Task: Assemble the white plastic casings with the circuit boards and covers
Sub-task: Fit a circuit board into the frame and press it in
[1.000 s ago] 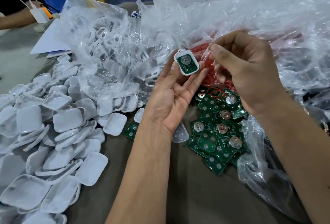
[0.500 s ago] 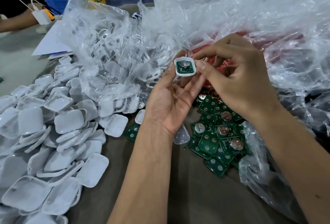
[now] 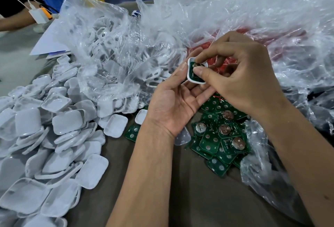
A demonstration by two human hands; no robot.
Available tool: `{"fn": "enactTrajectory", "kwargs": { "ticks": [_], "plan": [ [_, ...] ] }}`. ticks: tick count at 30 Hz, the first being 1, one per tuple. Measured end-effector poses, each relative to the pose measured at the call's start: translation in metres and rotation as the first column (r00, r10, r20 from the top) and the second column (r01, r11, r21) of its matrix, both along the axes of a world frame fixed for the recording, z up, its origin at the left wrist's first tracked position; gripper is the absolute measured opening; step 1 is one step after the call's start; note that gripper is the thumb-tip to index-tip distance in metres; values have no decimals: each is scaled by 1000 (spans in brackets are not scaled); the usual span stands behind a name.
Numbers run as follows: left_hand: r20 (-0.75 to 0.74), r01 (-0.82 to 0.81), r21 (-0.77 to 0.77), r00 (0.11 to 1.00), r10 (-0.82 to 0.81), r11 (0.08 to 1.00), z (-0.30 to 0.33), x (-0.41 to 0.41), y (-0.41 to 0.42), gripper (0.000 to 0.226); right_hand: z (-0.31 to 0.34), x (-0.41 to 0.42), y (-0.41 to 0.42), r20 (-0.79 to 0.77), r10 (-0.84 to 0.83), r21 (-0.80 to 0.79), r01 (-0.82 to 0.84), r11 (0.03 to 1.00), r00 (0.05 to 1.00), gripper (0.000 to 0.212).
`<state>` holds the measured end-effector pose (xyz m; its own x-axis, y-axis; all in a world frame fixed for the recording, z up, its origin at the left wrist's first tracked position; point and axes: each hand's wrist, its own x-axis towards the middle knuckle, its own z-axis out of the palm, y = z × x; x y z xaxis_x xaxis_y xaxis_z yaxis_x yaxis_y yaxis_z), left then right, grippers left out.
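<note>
Head view | right hand (image 3: 240, 74) has come over and now pinches the board (image 3: 194, 74), pushing it into the casing (image 3: 189, 77) | left hand (image 3: 173, 100) holds casing on bent fingers, above the tabletop (image 3: 144, 190) | cover likely next

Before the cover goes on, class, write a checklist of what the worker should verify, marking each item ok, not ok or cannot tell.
1. White plastic casing supported by the left hand: ok, it rests on the fingertips.
2. Green circuit board inside the casing: ok, green shows within the white rim.
3. Board seated flat: cannot tell, the right hand has its thumb and forefinger on it.
4. Spare loose green circuit boards within reach: ok, piled below the hands.
5. White square plastic covers within reach: ok, heaped to the left.
6. A cover in hand: not ok, neither hand holds one.
</note>
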<state>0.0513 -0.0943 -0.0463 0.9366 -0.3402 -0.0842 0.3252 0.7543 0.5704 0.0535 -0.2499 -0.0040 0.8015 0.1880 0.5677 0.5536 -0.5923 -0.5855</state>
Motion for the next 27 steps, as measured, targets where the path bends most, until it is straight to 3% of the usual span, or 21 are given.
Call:
{"fn": "enactTrajectory", "kwargs": {
  "ticks": [27],
  "plan": [
    [29, 19, 36, 999, -20, 999, -1, 0, -1, 30, 3, 3, -5, -54, 64, -19, -65, 998, 996, 9]
  ]
}}
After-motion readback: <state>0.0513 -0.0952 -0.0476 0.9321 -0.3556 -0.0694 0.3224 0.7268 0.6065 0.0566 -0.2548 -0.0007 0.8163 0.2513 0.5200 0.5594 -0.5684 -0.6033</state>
